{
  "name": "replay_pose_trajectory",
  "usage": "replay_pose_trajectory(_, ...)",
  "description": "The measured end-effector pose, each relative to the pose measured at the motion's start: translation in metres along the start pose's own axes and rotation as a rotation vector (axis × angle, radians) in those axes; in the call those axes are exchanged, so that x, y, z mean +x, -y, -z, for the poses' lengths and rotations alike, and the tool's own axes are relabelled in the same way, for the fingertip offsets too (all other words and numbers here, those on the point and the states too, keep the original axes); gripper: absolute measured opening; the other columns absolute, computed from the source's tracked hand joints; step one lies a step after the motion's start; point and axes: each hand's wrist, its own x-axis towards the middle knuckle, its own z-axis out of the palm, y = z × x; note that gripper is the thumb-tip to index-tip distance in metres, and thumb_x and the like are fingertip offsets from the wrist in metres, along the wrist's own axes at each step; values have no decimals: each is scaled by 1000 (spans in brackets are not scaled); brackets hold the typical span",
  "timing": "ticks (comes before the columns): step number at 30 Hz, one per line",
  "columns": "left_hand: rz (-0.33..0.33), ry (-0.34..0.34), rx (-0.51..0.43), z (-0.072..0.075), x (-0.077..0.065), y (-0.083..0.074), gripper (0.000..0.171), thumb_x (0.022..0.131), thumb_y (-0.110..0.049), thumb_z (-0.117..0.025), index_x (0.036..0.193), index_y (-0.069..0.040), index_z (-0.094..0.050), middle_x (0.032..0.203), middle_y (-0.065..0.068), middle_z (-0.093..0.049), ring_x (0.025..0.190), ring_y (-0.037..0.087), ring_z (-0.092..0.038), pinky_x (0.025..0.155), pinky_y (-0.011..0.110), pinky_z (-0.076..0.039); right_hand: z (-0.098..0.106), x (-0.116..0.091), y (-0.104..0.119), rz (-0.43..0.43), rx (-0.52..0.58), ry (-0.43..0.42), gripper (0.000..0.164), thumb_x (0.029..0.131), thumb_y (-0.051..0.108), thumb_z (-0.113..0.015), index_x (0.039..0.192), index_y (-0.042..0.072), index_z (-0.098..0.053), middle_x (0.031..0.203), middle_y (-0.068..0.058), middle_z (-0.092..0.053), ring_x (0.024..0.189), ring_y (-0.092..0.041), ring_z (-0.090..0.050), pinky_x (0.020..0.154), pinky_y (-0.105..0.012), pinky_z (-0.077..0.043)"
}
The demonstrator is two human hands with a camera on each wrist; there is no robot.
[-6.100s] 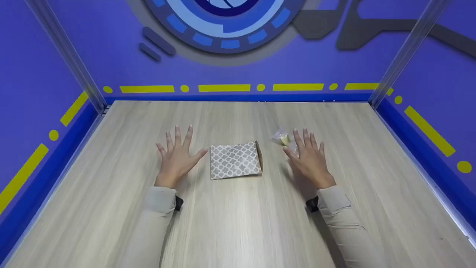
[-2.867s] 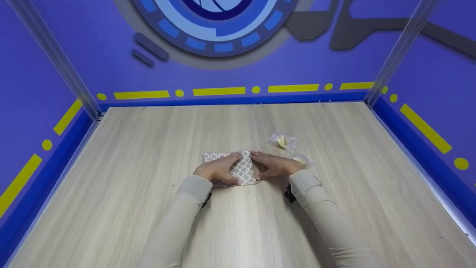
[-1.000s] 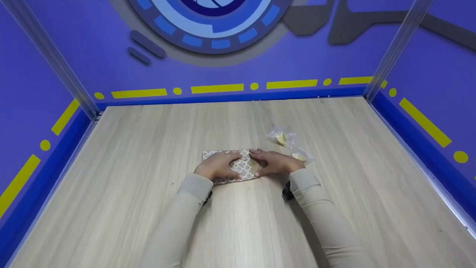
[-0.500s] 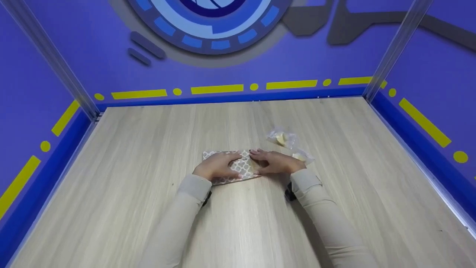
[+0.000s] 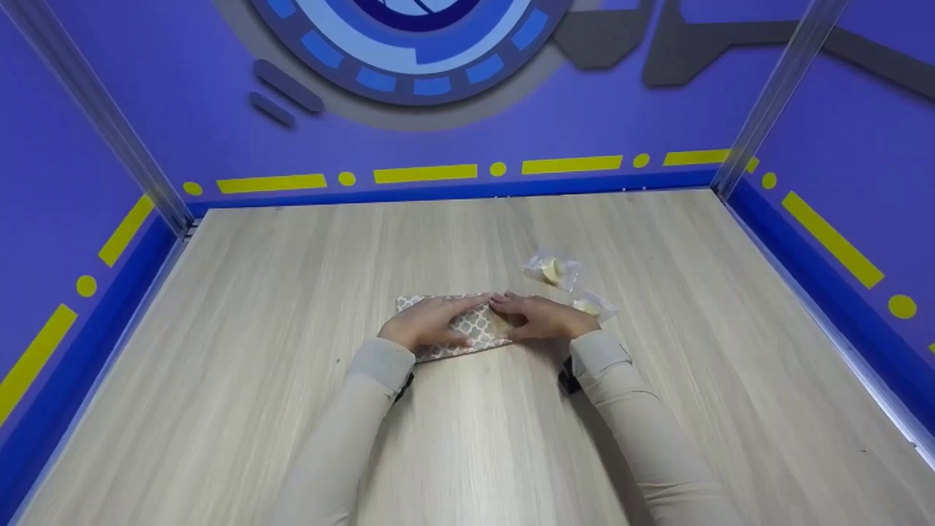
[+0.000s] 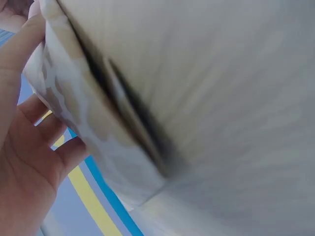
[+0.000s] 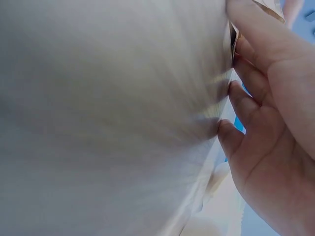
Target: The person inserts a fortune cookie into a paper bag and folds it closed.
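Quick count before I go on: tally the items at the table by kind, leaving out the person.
Patterned carton: 1
Clear packets: 2 (far packet, near packet)
Total: 3

Packet on the table, two bags right of it and farther back, perhaps in contact

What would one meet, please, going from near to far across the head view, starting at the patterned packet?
Patterned packet → farther clear bag with a yellowish piece inside → table's far edge → yellow bars on the back wall → round blue emblem.
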Motion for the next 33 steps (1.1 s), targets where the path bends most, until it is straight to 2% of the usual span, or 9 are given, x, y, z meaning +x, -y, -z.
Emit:
replay_pose_trajectory(4,-63,32,23,4,1,-4,81,88,-30,-67,153,-35,-19,156,-7,-31,140,17,-36,115,34,-29,-1,1,0,-14,11,-3,63,94,25,-62,149,15,-33,157,-11,-25,146,-30,-20,117,-45,-23)
replay_pose_trajectory(7,-63,58,49,6,2,-7,80,89,-29,-67,153,-36,-19,156,-7,-31,140,17,-35,115,34,-29,-2,1,-1,0,10,-13,63,94,24,-62,149,13,-34,156,-13,-27,146,-31,-22,116,-45,-25)
replay_pose_trajectory(13,-17,89,81,9,4,-10,75,89,-30,-67,150,-39,-25,153,-4,-37,138,19,-40,113,37,-33,0,-1,-1,21,15,-10,63,93,25,-62,149,13,-34,158,-9,-24,146,-32,-20,117,-47,-22)
replay_pose_trajectory(17,25,99,49,10,5,-12,69,88,-35,-68,148,-39,-33,152,-5,-39,138,21,-40,113,40,-33,0,-2,-1,27,39,-4,64,93,28,-62,149,15,-34,159,-6,-23,147,-30,-17,118,-49,-19)
replay_pose_trajectory(24,48,82,-15,11,6,-10,66,84,-36,-72,143,-31,-41,151,0,-40,138,25,-40,110,46,-35,1,-1,-1,32,68,-3,66,93,27,-63,150,14,-31,159,-5,-22,147,-31,-16,118,-48,-20)
replay_pose_trajectory(33,79,56,53,10,4,-9,74,76,-52,-74,137,-34,-36,130,12,-49,111,32,-58,90,49,-50,0,0,-3,35,42,-9,64,93,20,-62,150,14,-31,159,-6,-22,147,-32,-17,117,-47,-20)
